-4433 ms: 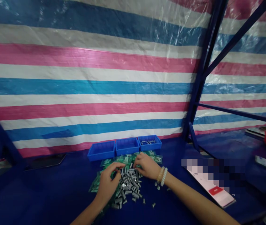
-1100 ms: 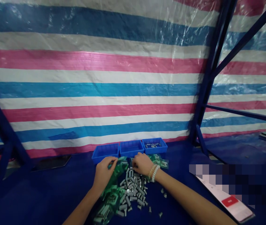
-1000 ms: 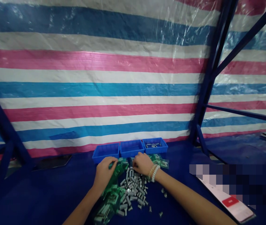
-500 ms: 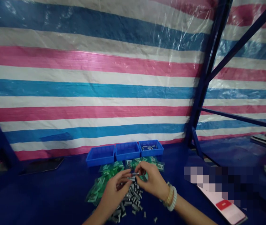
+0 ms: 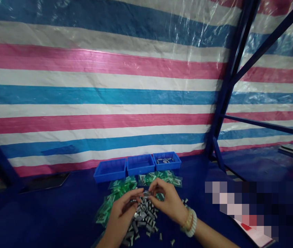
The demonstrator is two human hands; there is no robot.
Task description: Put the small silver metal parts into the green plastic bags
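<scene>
We face a striped sheet (image 5: 105,94) that forms the backdrop behind the blue table (image 5: 58,213). A dark blue frame (image 5: 222,103) rises at the right, in front of the sheet, with a diagonal brace running up from its post. Along the rear of the table we see three blue trays in a row: left tray (image 5: 110,177), middle tray (image 5: 141,170) and right tray (image 5: 167,166). The right tray contains small metal pieces (image 5: 165,160). Green bags (image 5: 122,186) lie in front of the trays and extend down the left side of the pile (image 5: 149,218) of metal parts. A phone (image 5: 259,237), partly masked by pixelation, lies well apart at the right.

Our left hand (image 5: 124,206) is over the left side of the pile, fingers bent and thumb drawn towards them; we cannot tell whether it grips anything. Our right hand (image 5: 168,201) pinches a small part (image 5: 147,193) between thumb and forefinger. This part is above the far end of the pile, next to the left fingertips; its outline is blurred. We wear beaded bracelets (image 5: 193,224) on the right wrist. Loose screws (image 5: 172,242) lie at the near right of the pile.
</scene>
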